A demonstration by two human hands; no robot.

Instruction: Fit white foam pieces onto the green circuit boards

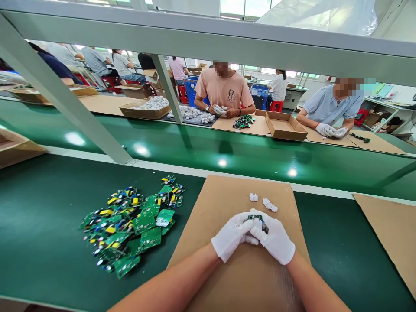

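Both my hands wear white gloves and meet over a brown cardboard sheet (227, 195) on the green bench. My left hand (231, 236) and my right hand (275, 238) are closed together around a small green circuit board (255, 217), of which only the top edge shows between the fingers. Just beyond my hands lie three small white plastic pieces (264, 202) on the cardboard. A heap of several green circuit boards (130, 223) with yellow and black parts lies to the left of the cardboard.
A green conveyor belt (227, 151) runs across beyond a white rail. Two people in white gloves sit opposite with a cardboard box (286, 128) and boards. A slanted grey frame post (58, 95) rises at left. Another cardboard sheet (390, 229) lies at right.
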